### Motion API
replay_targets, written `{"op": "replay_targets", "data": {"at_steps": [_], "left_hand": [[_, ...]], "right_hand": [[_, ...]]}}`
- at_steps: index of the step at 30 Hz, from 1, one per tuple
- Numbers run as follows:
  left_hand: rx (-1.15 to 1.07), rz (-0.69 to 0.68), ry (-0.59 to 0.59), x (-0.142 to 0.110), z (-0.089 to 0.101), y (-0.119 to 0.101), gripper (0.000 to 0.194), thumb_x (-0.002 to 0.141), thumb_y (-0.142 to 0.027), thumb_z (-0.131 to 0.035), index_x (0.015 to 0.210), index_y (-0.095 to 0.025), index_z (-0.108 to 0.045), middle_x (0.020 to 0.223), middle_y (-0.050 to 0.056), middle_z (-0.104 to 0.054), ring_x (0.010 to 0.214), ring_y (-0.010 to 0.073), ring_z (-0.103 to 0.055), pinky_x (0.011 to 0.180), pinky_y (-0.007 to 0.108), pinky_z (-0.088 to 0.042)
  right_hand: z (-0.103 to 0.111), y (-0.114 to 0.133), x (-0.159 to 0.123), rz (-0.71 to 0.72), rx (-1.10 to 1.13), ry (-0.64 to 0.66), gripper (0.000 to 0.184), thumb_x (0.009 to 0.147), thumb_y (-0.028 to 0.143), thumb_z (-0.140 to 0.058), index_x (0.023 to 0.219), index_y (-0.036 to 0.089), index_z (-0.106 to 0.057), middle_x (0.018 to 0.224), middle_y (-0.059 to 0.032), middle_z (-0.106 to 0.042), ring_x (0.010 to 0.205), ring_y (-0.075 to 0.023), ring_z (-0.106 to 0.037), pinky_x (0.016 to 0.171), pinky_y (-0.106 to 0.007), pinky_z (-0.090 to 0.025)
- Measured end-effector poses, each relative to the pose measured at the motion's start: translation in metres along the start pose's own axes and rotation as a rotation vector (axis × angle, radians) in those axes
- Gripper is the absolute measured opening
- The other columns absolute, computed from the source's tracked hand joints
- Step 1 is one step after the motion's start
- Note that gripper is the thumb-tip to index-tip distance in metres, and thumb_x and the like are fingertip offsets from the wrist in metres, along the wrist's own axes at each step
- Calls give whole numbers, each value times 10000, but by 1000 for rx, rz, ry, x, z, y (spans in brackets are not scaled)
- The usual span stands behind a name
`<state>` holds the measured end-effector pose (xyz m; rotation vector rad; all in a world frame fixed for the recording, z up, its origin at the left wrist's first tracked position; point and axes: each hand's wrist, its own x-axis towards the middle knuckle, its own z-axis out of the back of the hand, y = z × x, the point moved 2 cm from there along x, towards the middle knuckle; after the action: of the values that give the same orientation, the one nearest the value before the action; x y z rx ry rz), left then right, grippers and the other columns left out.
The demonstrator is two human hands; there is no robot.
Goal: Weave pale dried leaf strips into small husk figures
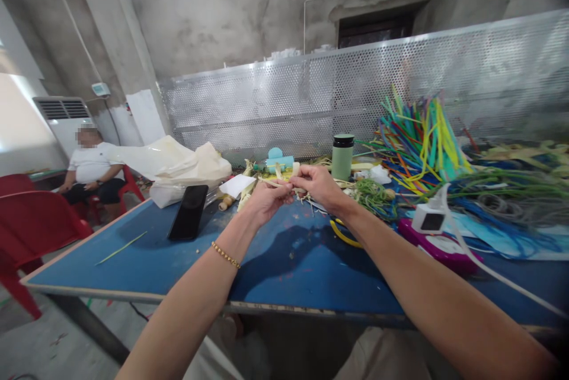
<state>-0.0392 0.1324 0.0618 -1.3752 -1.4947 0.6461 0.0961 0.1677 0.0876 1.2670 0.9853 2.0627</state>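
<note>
My left hand (pixel 268 199) and my right hand (pixel 319 186) meet above the far half of the blue table (pixel 173 273). The fingers of both are pinched together on a pale, straw-coloured strip (pixel 296 170), which looks like dried leaf or husk. Parts of the strip are hidden behind my fingers. Just beyond lie more pale husk-like pieces (pixel 247 190) and a light-blue bottle-shaped thing (pixel 281 163). A green lidded cup (pixel 342 157) stands upright behind my right hand. Thin green strands (pixel 372 197) are bunched to the right of it.
A black phone (pixel 189 213) and a whitish plastic bag (pixel 178 166) are at the left. Colourful strips (pixel 429 143), a purple box (pixel 438 246) and a white plug (pixel 429 218) with its cable lie right. Perforated metal panels (pixel 275 101) stand behind. A person (pixel 95 163) sits at far left.
</note>
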Motion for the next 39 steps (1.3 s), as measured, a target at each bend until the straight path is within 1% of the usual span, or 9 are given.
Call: {"op": "replay_targets", "data": {"at_steps": [3, 13, 15, 18, 21, 26, 29, 34, 39], "left_hand": [[10, -4, -10, 0, 1, 1, 140, 610, -61, -790, 587, -70, -653, 640, 42, -590, 582, 111, -559, 561, 275, -398], [34, -17, -11, 2, 3, 3, 177, 570, -133, -832, 629, -78, -675, 604, 29, -605, 559, 112, -565, 585, 276, -419], [25, -20, 1, 2, 3, 3, 195, 615, -191, -830, 682, -76, -688, 646, 53, -639, 580, 115, -577, 611, 278, -433], [15, 15, 28, 2, 2, 2, 292, 734, -355, -765, 798, -77, -707, 732, 103, -687, 633, 136, -611, 673, 296, -462], [15, 27, 43, 2, 2, 2, 347, 751, -425, -742, 803, -84, -703, 728, 105, -690, 641, 144, -620, 678, 298, -468], [84, -57, 43, 2, 2, 4, 278, 641, -304, -835, 730, -79, -699, 675, 59, -660, 572, 101, -570, 584, 248, -420], [91, -85, 24, 2, 2, 6, 261, 600, -273, -852, 687, -83, -695, 645, 45, -647, 556, 99, -564, 580, 249, -419], [83, -72, -15, 1, 0, 6, 228, 609, -243, -840, 657, -76, -693, 637, 62, -648, 556, 114, -576, 580, 266, -433], [91, -109, -38, 1, -3, 6, 202, 614, -218, -829, 646, -67, -699, 644, 70, -655, 552, 119, -580, 575, 275, -440]], "right_hand": [[0, 1, 0, -8, 3, -4, 205, 702, 337, -681, 649, 153, -608, 575, 15, -569, 491, -102, -521, 451, -222, -429], [0, -2, 1, -22, 28, -7, 210, 696, 347, -687, 663, 159, -601, 602, 9, -578, 515, -117, -545, 479, -240, -457], [3, -4, 3, -7, 34, -19, 222, 693, 357, -694, 669, 158, -599, 609, 9, -576, 525, -117, -540, 486, -243, -461], [8, -6, 5, 24, 40, -26, 240, 706, 374, -696, 683, 154, -605, 612, 12, -569, 533, -107, -517, 496, -237, -455], [10, -6, 6, 51, 37, 3, 236, 718, 376, -686, 704, 150, -619, 642, 2, -588, 565, -109, -526, 517, -234, -456], [4, 0, 2, 36, 23, 57, 212, 722, 362, -665, 671, 165, -604, 626, 5, -589, 557, -118, -535, 504, -239, -462], [2, 2, 0, 2, 28, 62, 195, 723, 354, -659, 678, 170, -613, 634, 0, -596, 550, -123, -540, 489, -244, -466], [1, -2, 1, -2, -59, -16, 223, 722, 371, -660, 646, 174, -589, 600, 5, -570, 528, -128, -519, 485, -258, -460], [2, -8, 4, 71, -148, -71, 243, 726, 370, -641, 619, 169, -556, 601, 8, -550, 581, -127, -502, 535, -248, -422]]}}
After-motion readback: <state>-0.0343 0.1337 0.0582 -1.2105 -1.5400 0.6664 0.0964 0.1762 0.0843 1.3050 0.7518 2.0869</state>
